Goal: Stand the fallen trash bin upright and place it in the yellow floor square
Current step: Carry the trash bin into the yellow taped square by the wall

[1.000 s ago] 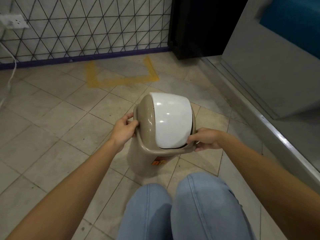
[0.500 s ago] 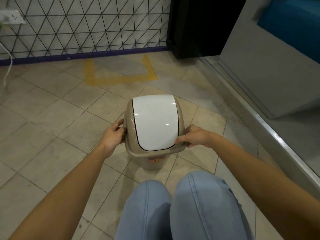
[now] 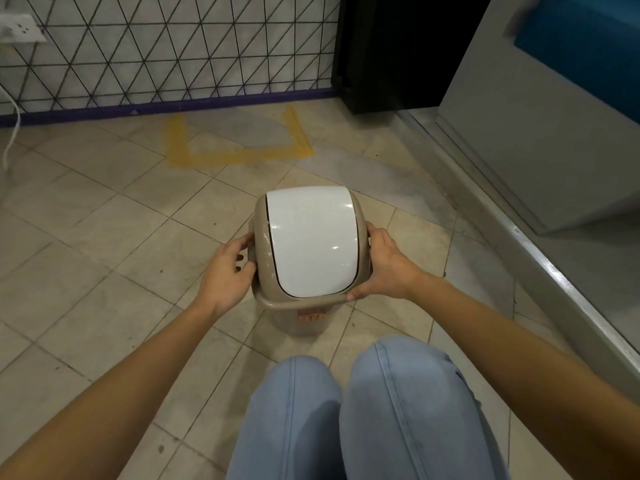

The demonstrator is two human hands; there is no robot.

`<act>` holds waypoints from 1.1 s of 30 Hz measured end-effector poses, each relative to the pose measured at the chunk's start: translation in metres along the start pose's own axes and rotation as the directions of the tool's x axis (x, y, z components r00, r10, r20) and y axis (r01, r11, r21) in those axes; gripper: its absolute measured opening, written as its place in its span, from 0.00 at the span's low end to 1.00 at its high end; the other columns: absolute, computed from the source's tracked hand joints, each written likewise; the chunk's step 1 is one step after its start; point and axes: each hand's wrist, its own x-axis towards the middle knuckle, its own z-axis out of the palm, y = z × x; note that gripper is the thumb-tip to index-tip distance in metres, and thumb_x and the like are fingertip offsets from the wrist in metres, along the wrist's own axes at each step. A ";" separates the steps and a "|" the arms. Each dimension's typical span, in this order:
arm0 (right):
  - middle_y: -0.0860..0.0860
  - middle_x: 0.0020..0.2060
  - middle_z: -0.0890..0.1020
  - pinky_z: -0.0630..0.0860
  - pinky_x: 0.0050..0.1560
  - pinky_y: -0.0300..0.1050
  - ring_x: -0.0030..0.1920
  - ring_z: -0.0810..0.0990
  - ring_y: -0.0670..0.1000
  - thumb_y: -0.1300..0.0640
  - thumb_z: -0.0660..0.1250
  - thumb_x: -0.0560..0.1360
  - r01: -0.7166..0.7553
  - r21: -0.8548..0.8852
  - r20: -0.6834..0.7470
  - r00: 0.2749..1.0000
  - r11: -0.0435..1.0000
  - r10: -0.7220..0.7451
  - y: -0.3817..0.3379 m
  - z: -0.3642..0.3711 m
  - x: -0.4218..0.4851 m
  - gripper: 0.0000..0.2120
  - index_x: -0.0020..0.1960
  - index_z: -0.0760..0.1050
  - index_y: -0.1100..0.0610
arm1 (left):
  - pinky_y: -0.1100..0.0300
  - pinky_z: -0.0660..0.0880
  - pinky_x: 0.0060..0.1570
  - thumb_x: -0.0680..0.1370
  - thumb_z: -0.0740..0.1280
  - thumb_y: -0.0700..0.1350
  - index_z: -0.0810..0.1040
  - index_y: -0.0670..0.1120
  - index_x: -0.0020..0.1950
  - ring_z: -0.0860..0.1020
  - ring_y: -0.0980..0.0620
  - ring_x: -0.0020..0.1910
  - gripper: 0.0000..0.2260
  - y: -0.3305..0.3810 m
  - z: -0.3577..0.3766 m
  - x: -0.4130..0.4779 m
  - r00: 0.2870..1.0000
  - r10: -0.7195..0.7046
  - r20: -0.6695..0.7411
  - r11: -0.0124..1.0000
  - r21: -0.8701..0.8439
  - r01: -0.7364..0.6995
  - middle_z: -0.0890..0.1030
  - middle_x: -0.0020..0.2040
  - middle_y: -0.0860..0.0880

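Observation:
The beige trash bin (image 3: 311, 244) with a white swing lid stands upright on the tiled floor just in front of my knees. My left hand (image 3: 227, 270) grips the left rim of its lid frame. My right hand (image 3: 386, 266) grips the right rim, thumb under the front corner. The yellow floor square (image 3: 239, 155), marked by tape, lies farther away against the wall, beyond and a little left of the bin. Most of the bin's body is hidden under its lid; an orange label shows at its near side.
A tiled wall with a purple baseboard (image 3: 166, 107) runs along the back. A black cabinet (image 3: 398, 50) stands at the back right, and a grey raised step (image 3: 554, 271) runs down the right side. A white cable (image 3: 12, 133) hangs at the far left.
The bin went from tilted towards the left to upright, and it has turned so the lid faces straight up. Both hands stayed on its rim.

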 end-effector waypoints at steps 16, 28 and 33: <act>0.54 0.71 0.55 0.58 0.69 0.47 0.71 0.57 0.54 0.56 0.82 0.54 0.064 0.090 -0.087 0.995 0.994 -0.056 -0.009 0.012 0.016 0.67 0.75 0.36 0.54 | 0.54 0.58 0.69 0.61 0.79 0.52 0.38 0.50 0.76 0.57 0.48 0.73 0.59 0.008 0.007 -0.015 0.982 0.177 0.062 0.976 0.120 -0.184 0.57 0.76 0.46; 0.51 0.70 0.59 0.62 0.69 0.45 0.70 0.61 0.50 0.60 0.81 0.57 0.036 0.253 -0.093 0.996 0.967 -0.013 -0.003 0.011 0.059 0.56 0.73 0.47 0.54 | 0.48 0.62 0.70 0.63 0.78 0.52 0.45 0.52 0.77 0.61 0.48 0.72 0.54 0.004 0.013 0.011 0.992 0.120 -0.043 0.993 0.017 -0.119 0.60 0.73 0.46; 0.51 0.68 0.61 0.64 0.67 0.42 0.68 0.62 0.50 0.59 0.81 0.57 0.057 0.270 -0.121 0.992 0.961 -0.025 -0.004 0.010 0.079 0.53 0.71 0.50 0.55 | 0.45 0.63 0.70 0.63 0.79 0.46 0.51 0.47 0.76 0.61 0.48 0.72 0.50 0.000 0.012 0.032 0.994 0.085 -0.064 0.991 -0.101 -0.091 0.61 0.73 0.46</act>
